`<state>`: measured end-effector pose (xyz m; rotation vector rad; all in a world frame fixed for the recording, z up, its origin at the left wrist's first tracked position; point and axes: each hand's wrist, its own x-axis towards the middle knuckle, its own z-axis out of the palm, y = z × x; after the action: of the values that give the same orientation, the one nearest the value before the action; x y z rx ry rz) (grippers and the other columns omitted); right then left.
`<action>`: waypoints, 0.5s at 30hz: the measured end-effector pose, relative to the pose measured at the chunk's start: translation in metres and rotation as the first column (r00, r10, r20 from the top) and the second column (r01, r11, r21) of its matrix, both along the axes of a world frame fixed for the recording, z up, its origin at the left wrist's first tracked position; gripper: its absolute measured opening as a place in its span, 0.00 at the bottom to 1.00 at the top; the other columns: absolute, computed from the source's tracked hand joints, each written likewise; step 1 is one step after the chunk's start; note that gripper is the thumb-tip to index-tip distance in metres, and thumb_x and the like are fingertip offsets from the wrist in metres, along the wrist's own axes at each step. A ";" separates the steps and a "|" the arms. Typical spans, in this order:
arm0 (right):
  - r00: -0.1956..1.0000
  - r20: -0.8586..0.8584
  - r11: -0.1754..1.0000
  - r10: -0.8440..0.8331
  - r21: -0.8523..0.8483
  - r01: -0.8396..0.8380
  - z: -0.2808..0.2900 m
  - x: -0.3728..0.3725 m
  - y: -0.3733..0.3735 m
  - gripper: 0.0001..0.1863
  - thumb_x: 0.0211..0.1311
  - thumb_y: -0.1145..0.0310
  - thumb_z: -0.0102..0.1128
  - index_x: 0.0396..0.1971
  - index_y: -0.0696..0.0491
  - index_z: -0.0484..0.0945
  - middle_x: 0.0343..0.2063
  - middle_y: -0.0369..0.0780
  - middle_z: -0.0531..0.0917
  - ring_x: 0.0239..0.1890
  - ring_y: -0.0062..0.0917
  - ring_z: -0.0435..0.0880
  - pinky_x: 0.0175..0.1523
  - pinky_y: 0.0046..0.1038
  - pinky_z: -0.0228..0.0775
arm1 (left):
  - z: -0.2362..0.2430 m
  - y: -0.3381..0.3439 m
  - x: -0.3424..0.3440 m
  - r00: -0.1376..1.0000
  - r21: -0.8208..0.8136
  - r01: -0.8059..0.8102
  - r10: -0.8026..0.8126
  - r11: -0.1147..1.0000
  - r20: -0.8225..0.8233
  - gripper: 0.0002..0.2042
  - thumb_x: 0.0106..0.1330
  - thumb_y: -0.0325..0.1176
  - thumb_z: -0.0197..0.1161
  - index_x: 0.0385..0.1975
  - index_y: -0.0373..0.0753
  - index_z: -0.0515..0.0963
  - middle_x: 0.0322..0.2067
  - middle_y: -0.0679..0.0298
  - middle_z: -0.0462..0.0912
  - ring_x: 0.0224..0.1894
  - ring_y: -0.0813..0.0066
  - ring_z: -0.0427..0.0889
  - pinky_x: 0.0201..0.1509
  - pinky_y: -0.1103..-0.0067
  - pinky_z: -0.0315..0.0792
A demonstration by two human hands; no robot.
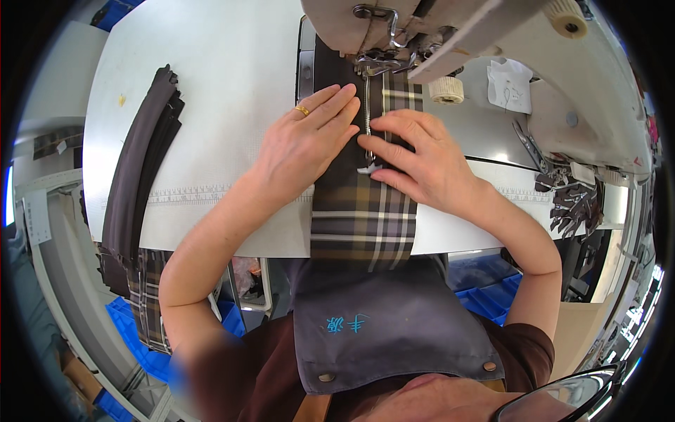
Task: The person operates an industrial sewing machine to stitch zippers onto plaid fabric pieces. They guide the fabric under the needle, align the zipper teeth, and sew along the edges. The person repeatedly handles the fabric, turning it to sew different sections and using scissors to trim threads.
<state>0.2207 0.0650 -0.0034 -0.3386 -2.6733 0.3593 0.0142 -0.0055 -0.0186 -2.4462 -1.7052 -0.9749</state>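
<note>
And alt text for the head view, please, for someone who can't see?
Someone's left hand lies on dark fabric, with the right hand at a zipper, before a sewing machine. Plaid fabric reaches the white table's edge.

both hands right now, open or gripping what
Left hand: open, flat on dark fabric.
Right hand: half-curled at the zipper; whether it grips cannot be told.

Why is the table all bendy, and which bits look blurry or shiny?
Head view: the fisheye lens bends the white table; head view: left sleeve smeary, pale glare on the metal plate, left hand and right hand fairly sharp.
</note>
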 end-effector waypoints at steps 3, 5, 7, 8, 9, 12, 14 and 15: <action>1.000 -0.018 1.000 0.002 0.001 -0.002 -0.003 -0.005 0.011 0.22 0.48 0.63 0.68 0.45 0.49 0.78 0.45 0.38 0.74 0.46 0.33 0.72 0.49 0.31 0.70 | 0.002 0.001 0.000 1.000 -0.006 -0.003 0.003 1.000 0.002 0.15 0.59 0.28 0.63 0.46 0.32 0.78 0.51 0.58 0.78 0.53 0.61 0.77 0.52 0.73 0.74; 1.000 -0.020 1.000 -0.005 -0.025 0.005 -0.004 -0.007 0.018 0.21 0.49 0.64 0.67 0.46 0.49 0.78 0.45 0.38 0.75 0.44 0.33 0.72 0.48 0.31 0.69 | 0.002 0.002 0.000 1.000 -0.032 0.002 -0.001 0.999 0.024 0.15 0.59 0.28 0.63 0.46 0.32 0.78 0.52 0.58 0.77 0.54 0.61 0.76 0.53 0.73 0.73; 0.999 -0.035 0.997 -0.018 -0.077 0.016 -0.008 -0.009 0.024 0.21 0.50 0.64 0.67 0.46 0.49 0.78 0.46 0.38 0.76 0.43 0.33 0.72 0.47 0.32 0.69 | 0.003 0.003 -0.001 0.999 -0.046 0.010 -0.008 0.999 0.043 0.15 0.59 0.28 0.62 0.46 0.32 0.77 0.53 0.58 0.77 0.54 0.61 0.76 0.54 0.72 0.73; 0.999 -0.042 0.994 -0.026 -0.103 0.021 -0.009 -0.010 0.026 0.21 0.50 0.64 0.67 0.47 0.49 0.77 0.46 0.38 0.76 0.43 0.34 0.72 0.47 0.32 0.69 | 0.003 0.003 0.000 0.998 -0.047 0.015 -0.012 0.999 0.054 0.15 0.59 0.28 0.62 0.47 0.32 0.77 0.52 0.58 0.77 0.53 0.60 0.76 0.53 0.72 0.73; 0.998 -0.062 0.995 -0.033 -0.094 0.027 -0.009 -0.011 0.028 0.21 0.51 0.65 0.67 0.47 0.49 0.78 0.45 0.38 0.77 0.42 0.33 0.73 0.47 0.32 0.69 | 0.004 0.004 0.000 0.998 -0.048 0.020 -0.017 0.999 0.066 0.15 0.59 0.28 0.62 0.47 0.32 0.77 0.52 0.58 0.77 0.53 0.60 0.76 0.53 0.71 0.73; 0.991 -0.123 0.997 -0.054 -0.070 0.046 -0.010 -0.012 0.031 0.20 0.51 0.68 0.66 0.47 0.50 0.78 0.42 0.37 0.80 0.41 0.33 0.74 0.46 0.32 0.69 | 0.014 0.004 0.005 0.992 -0.138 -0.017 0.035 0.990 0.125 0.16 0.59 0.28 0.63 0.47 0.33 0.78 0.49 0.59 0.78 0.49 0.59 0.77 0.51 0.71 0.73; 0.990 -0.135 0.999 -0.030 0.033 0.035 -0.013 -0.009 0.028 0.17 0.49 0.71 0.65 0.43 0.51 0.79 0.41 0.36 0.80 0.40 0.30 0.75 0.43 0.30 0.71 | 0.008 0.007 -0.004 0.993 -0.088 0.036 -0.026 0.995 0.118 0.15 0.58 0.27 0.63 0.46 0.35 0.79 0.46 0.60 0.79 0.46 0.60 0.77 0.49 0.71 0.73; 0.989 -0.145 0.996 -0.028 0.079 0.040 -0.013 -0.010 0.025 0.17 0.48 0.72 0.65 0.42 0.51 0.80 0.41 0.36 0.80 0.39 0.30 0.75 0.42 0.29 0.72 | 0.004 0.008 -0.008 0.992 -0.064 0.062 -0.055 0.996 0.115 0.15 0.58 0.27 0.63 0.46 0.35 0.79 0.45 0.60 0.79 0.44 0.60 0.77 0.48 0.72 0.73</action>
<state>0.2108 0.0896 -0.0160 -0.3205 -2.5296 0.2526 0.0057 0.0029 -0.0143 -2.5426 -1.7359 -1.1005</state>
